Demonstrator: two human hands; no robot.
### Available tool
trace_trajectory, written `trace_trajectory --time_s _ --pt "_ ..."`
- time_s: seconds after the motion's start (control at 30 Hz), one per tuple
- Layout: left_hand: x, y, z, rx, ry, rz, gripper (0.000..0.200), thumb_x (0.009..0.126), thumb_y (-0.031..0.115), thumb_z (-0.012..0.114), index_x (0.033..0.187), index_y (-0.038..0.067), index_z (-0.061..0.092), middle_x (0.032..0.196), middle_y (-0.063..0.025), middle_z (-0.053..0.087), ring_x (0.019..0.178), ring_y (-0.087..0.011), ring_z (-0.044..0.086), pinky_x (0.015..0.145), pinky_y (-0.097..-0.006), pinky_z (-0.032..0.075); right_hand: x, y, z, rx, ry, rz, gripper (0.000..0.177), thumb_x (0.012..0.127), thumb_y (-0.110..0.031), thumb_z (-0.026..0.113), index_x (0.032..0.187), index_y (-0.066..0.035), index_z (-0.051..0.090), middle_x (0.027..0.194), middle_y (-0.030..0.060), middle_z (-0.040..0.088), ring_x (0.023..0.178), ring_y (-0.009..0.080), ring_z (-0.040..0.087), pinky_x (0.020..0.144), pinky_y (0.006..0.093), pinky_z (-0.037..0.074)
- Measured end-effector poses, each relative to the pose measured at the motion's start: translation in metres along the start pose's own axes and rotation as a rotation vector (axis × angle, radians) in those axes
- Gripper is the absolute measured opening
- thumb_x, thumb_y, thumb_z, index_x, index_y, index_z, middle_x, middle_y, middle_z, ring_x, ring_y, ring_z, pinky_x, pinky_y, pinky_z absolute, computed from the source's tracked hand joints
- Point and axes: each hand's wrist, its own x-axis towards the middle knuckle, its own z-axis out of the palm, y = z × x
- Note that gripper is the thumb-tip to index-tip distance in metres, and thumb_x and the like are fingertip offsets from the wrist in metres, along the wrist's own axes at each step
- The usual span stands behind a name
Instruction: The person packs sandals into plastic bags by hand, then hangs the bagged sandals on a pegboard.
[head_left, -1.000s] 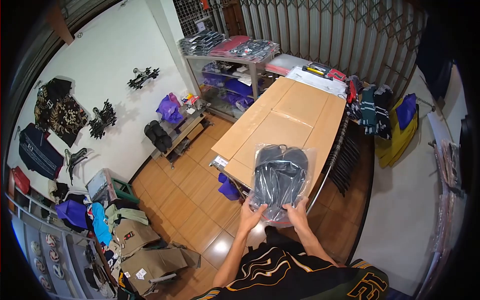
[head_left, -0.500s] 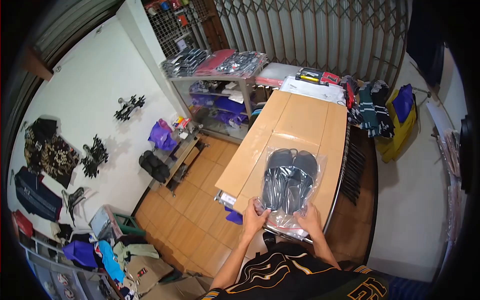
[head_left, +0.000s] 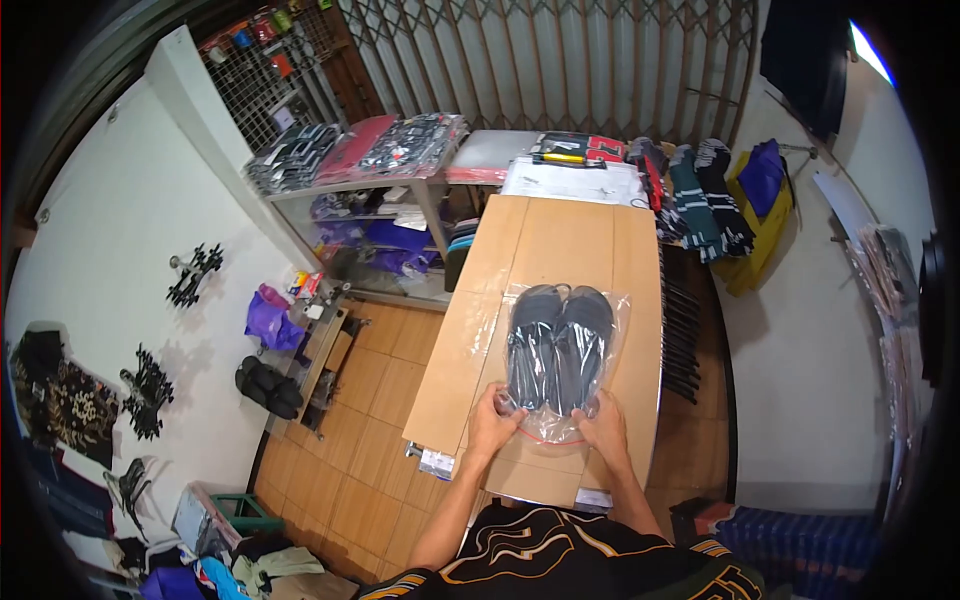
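A pair of black slide sandals (head_left: 560, 345) lies side by side inside a clear plastic bag (head_left: 552, 428) on the wooden tabletop (head_left: 565, 225). The bag's near end carries a red strip. My left hand (head_left: 492, 420) grips the near left corner of the bag between thumb and fingers. On the near right corner, my right hand (head_left: 604, 428) pinches the plastic in the same way. The sandals' toe ends point away from me.
At the table's far end lie white packets (head_left: 575, 182) and folded dark garments (head_left: 705, 200). A glass display case (head_left: 375, 225) with bagged clothes on top stands at the back left. Black hangers (head_left: 680, 340) line the table's right side. A low shelf (head_left: 325, 370) stands by the left wall.
The bag with the sandals has moved farther onto the table, away from its near edge, with both hands still holding it. My view has turned slightly right.
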Motion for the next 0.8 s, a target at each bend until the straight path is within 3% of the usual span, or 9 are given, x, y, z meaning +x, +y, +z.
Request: trace_trajectory --time_s 0.17,0.23,0.37,0.47,0.53,0.57,0.6,0.7,0.8 --pt "0.022 -0.007 0.004 -0.009 -0.011 0.051 0.056 0.067 0.019 0.085 0.114 0.005 0.058 0.074 -0.0066 0.059 0.063 -0.0206 0.059 0.062 -0.0357 0.05 0.02 0.002 0.006 0.091 0.031 0.026 0.035 0.075 -0.017 0.075 0.098 0.005 0.061 0.094 0.0212 0.065 0.087 0.035 0.064 0.078 0.0424 0.051" --pt "0.028 -0.009 0.003 0.034 -0.012 0.074 0.058 0.068 0.018 0.085 0.117 0.001 0.057 0.075 -0.0081 0.061 0.063 -0.0176 0.06 0.062 -0.0317 0.051 0.025 -0.002 0.005 0.161 -0.018 0.083 0.04 0.076 -0.022 0.074 0.105 0.003 0.063 0.103 0.0221 0.066 0.097 0.0378 0.064 0.085 0.0429 0.05" --pt "0.036 -0.02 0.0 -0.061 -0.002 0.13 0.059 0.068 0.024 0.086 0.117 0.006 0.059 0.076 -0.008 0.063 0.067 -0.0205 0.063 0.064 -0.0341 0.051 0.019 -0.002 0.009 0.131 0.065 0.088 0.05 0.076 -0.026 0.076 0.115 0.002 0.061 0.102 0.0224 0.068 0.095 0.0367 0.065 0.084 0.0426 0.051" --pt "0.041 -0.043 -0.009 -0.081 -0.103 0.127 0.061 0.071 0.029 0.085 0.119 0.004 0.058 0.079 -0.0102 0.065 0.067 -0.0178 0.065 0.063 -0.0319 0.052 -0.008 -0.028 0.003 0.063 0.309 0.048 0.058 0.075 -0.027 0.079 0.121 0.001 0.058 0.098 0.0205 0.069 0.091 0.0369 0.067 0.083 0.0436 0.052" --pt "0.038 -0.048 -0.016 -0.347 -0.189 -0.033 0.064 0.076 0.034 0.084 0.121 -0.001 0.055 0.081 -0.0116 0.066 0.066 -0.0151 0.066 0.059 -0.0291 0.051 -0.029 -0.042 0.0 0.124 0.38 0.304 0.063 0.074 -0.027 0.081 0.124 0.002 0.056 0.096 0.0205 0.07 0.091 0.0365 0.067 0.082 0.0433 0.052" --pt "0.033 -0.048 -0.022 -0.413 -0.226 -0.016 0.054 0.085 0.026 0.077 0.121 -0.004 0.052 0.083 -0.0121 0.067 0.065 -0.014 0.066 0.055 -0.0261 0.052 -0.029 -0.01 0.021 0.105 0.513 0.197 0.055 0.077 -0.023 0.08 0.119 0.004 0.057 0.088 0.0174 0.069 0.078 0.0291 0.069 0.069 0.0384 0.055" --pt "0.03 -0.048 -0.03 -0.411 -0.241 -0.011 0.054 0.085 0.026 0.077 0.121 -0.004 0.052 0.083 -0.0121 0.067 0.065 -0.014 0.066 0.055 -0.0261 0.052 -0.038 -0.007 0.025 0.105 0.526 0.207 0.055 0.077 -0.023 0.08 0.119 0.004 0.057 0.088 0.0174 0.069 0.078 0.0291 0.069 0.069 0.0384 0.055" --pt "0.024 -0.059 -0.047 -0.512 -0.359 -0.112 0.04 0.09 0.015 0.07 0.119 -0.005 0.05 0.082 -0.0109 0.065 0.067 -0.0158 0.067 0.055 -0.025 0.055 -0.061 0.0 0.041 0.615 0.556 0.312 0.018 0.088 -0.01 0.07 0.093 0.003 0.058 0.073 0.0079 0.063 0.056 0.0104 0.062 0.047 0.0219 0.048" --pt "0.021 -0.081 -0.053 -0.569 -0.427 -0.096 0.032 0.093 0.007 0.064 0.117 -0.006 0.048 0.08 -0.0103 0.063 0.069 -0.0167 0.068 0.056 -0.026 0.058 -0.075 0.013 0.058 0.846 0.536 0.337 0.012 0.091 -0.004 0.065 0.096 0.003 0.056 0.071 0.0058 0.06 0.056 0.0087 0.057 0.047 0.0217 0.045"
